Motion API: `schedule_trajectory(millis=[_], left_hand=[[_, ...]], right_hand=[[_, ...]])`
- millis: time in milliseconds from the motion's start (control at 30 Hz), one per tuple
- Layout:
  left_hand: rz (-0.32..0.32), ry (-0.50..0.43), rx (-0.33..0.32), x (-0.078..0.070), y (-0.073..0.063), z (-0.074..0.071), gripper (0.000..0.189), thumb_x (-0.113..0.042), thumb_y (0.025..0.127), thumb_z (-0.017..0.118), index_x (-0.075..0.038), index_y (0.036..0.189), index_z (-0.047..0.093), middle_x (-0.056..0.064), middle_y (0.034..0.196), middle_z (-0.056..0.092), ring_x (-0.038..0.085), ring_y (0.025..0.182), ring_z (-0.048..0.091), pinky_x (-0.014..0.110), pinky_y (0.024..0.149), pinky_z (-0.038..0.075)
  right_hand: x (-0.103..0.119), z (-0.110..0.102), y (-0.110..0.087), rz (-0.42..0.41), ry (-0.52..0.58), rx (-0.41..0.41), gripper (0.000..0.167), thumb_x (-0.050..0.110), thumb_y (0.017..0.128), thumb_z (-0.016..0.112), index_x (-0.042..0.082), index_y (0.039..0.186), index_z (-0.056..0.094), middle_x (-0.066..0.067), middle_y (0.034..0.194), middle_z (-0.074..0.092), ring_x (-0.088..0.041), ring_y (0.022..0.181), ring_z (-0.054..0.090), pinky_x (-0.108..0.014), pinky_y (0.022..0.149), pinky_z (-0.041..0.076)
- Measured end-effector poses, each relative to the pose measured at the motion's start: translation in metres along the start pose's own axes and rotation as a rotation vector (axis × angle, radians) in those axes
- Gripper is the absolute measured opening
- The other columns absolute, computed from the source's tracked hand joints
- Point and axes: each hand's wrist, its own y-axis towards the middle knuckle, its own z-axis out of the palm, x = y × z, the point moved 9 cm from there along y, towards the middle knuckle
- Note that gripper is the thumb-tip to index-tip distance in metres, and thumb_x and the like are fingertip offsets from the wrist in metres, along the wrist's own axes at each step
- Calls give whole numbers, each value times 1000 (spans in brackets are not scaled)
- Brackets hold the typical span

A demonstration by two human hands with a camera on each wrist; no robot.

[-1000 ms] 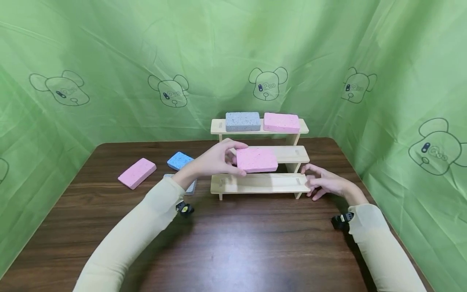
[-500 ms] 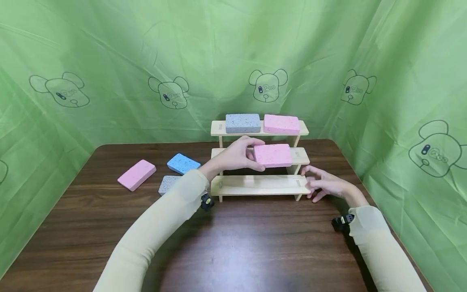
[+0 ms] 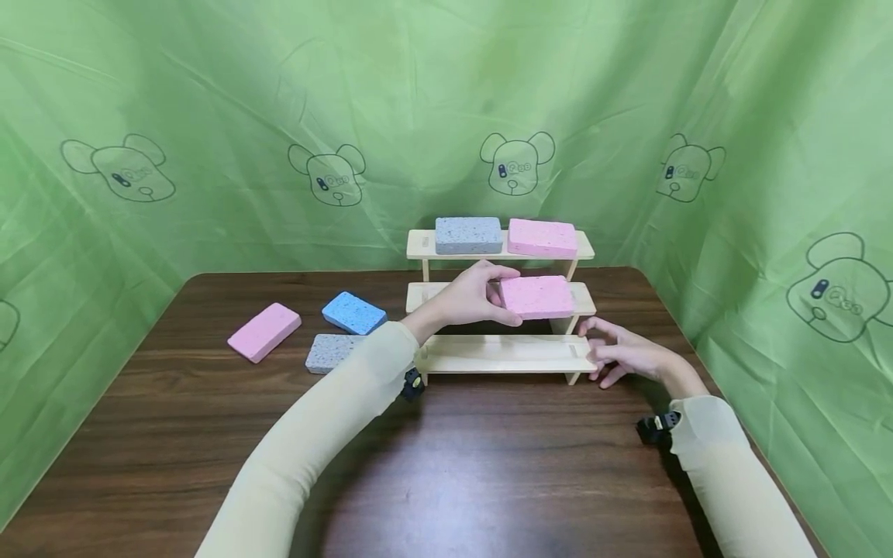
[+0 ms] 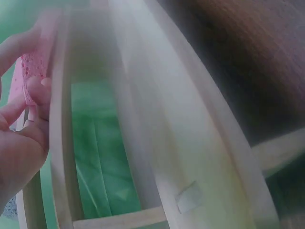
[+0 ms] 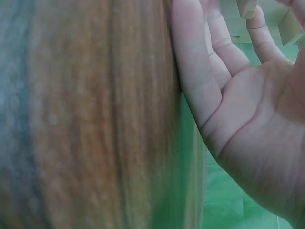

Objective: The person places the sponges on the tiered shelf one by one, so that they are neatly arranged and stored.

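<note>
My left hand [image 3: 469, 298] pinches the left end of a pink sponge [image 3: 537, 297], thumb in front and fingers behind. The sponge is level with the right half of the middle shelf [image 3: 583, 297] of a three-step wooden rack; whether it rests there, I cannot tell. In the left wrist view, fingers hold this pitted pink sponge [image 4: 35, 67] beside the rack's boards. My right hand [image 3: 625, 354] touches the right end of the bottom shelf [image 3: 505, 353], its fingers loosely bent. The right wrist view has that hand's palm [image 5: 252, 105] near the rack's wood.
On the top shelf [image 3: 422, 244] lie a grey sponge [image 3: 468, 235] and a pink sponge [image 3: 542, 238]. Left of the rack, the dark wooden table [image 3: 446, 465] bears another pink sponge [image 3: 264, 332], a blue sponge [image 3: 353, 313] and a grey sponge partly behind the left sleeve [image 3: 342, 434]. A green curtain [image 3: 418, 93] surrounds it.
My left hand has carried the pink sponge rightward and slightly up, from the left-middle of the rack to the middle shelf's right half. The right hand stays at the rack's end.
</note>
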Motion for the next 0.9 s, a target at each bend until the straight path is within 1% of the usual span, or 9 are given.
schedule_trajectory(millis=[67,167,233,300,433,567,733,900], left_hand=[[-2,-9,-6,2,2,0,84,-21,73,94,-6,145,53,7,119,50,20,86,65,24,76,50],[-15,-68,-6,7,5,1,84,-17,75,92,-4,147,52,8,116,58,18,82,66,26,70,53],[-27,-106,1,10,6,2,83,-15,75,92,-5,147,51,8,118,61,17,81,66,28,66,54],[-45,-128,3,13,6,2,83,-17,76,91,-7,148,51,6,124,61,16,81,66,29,66,55],[-55,-100,-15,14,5,2,81,-22,75,92,-12,146,54,0,133,56,16,83,64,29,71,54],[-51,-74,-46,14,4,2,77,-24,75,93,-13,143,58,0,130,59,15,83,63,28,73,53],[-49,-65,-75,14,3,3,75,-25,74,93,-12,141,60,0,129,59,14,82,64,27,74,53],[-37,-58,-90,16,5,1,75,-26,75,93,-11,140,60,0,130,60,14,81,64,27,74,52]], right_hand=[[0,0,0,-4,-1,0,40,5,95,54,14,129,35,-21,105,61,-34,84,66,-50,67,60],[1,0,-1,-12,5,4,41,4,95,54,14,130,35,-22,107,61,-34,84,66,-50,67,61],[1,0,0,-15,4,8,41,4,96,53,15,130,35,-21,108,61,-34,84,67,-50,67,61],[2,0,0,-18,3,15,40,4,96,53,15,130,35,-21,107,61,-34,85,67,-51,67,61],[3,1,0,-23,-3,23,39,5,96,53,15,129,36,-21,104,62,-34,84,67,-51,67,60],[2,1,0,-21,4,30,39,5,96,54,16,129,36,-20,104,63,-34,84,67,-51,66,60],[0,2,0,-17,15,44,38,4,97,52,15,129,35,-19,105,63,-34,83,67,-50,66,60],[0,1,2,-13,18,37,40,4,96,54,15,129,36,-19,104,63,-34,84,67,-51,66,60]])
